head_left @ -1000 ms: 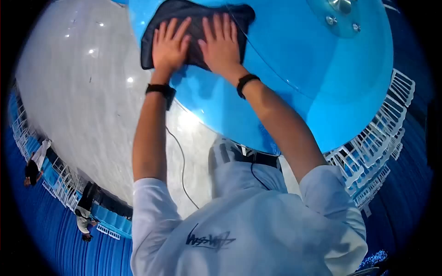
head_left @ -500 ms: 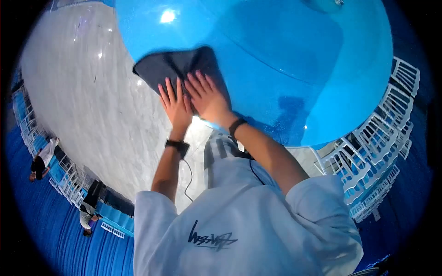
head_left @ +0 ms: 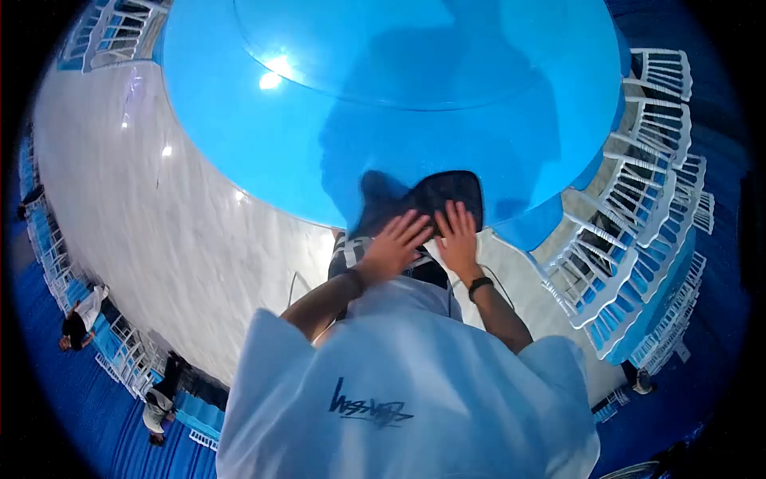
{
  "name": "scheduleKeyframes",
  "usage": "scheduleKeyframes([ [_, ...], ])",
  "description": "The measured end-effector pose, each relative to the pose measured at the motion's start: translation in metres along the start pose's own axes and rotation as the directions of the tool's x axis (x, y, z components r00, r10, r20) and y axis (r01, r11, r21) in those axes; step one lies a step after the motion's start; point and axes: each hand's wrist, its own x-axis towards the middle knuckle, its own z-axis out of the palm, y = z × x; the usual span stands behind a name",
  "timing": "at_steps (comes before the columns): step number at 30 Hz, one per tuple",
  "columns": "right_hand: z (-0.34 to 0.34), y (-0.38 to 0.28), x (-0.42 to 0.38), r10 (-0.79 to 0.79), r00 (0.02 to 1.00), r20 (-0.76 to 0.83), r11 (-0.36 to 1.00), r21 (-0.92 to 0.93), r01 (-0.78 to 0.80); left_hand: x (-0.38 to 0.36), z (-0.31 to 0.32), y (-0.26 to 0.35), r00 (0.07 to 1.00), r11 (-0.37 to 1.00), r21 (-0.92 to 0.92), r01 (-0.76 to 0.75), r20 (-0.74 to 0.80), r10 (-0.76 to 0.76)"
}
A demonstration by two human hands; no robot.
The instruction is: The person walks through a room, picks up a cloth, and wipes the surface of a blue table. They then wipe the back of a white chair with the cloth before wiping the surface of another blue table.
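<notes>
A dark grey cloth (head_left: 451,188) with a black edge lies at the near rim of a round blue table (head_left: 263,152). Its surface is bunched, with a raised fold near the middle. My left hand (head_left: 395,246) rests on the cloth's near left part, fingers stretched and slightly blurred. On the right part lies my right hand (head_left: 458,239), palm down with fingers spread. Neither hand is wrapped around anything. Both wrists wear dark bands, and a thin cable runs near each forearm. The cloth's lower edge is partly hidden by my hands.
White chairs (head_left: 626,199) crowd the right side, close to the table rim. More white chairs (head_left: 124,32) stand at the upper left. Pale marble-look floor (head_left: 144,215) stretches on the left, with two people (head_left: 80,319) farther off beside other tables.
Both hands and the cloth have moved right along the table's near rim. The cloth has become more bunched. My view has turned, bringing the table toward the middle.
</notes>
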Motion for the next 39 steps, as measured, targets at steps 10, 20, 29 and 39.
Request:
scheduleKeyframes([
  [10,-0.027,0.039,0.006,0.337,0.914,-0.225,0.934,-0.041,-0.354,0.128,0.001,-0.005,0.962,0.963,0.014,-0.269,-0.052,0.27],
  [20,-0.013,-0.051,0.13,0.142,0.963,-0.23,0.979,-0.114,-0.172,0.045,-0.082,-0.115,0.975,0.999,0.041,0.035,-0.22,-0.025],
  [29,0.024,-0.217,0.333,-0.04,0.981,-0.188,0.988,-0.154,0.011,-0.081,-0.185,-0.286,0.879,0.946,0.03,0.324,-0.38,-0.289],
  [39,0.035,-0.357,0.524,-0.269,0.948,-0.168,0.961,-0.114,0.252,-0.168,-0.265,-0.432,0.727,0.87,0.022,0.492,-0.561,-0.396],
])
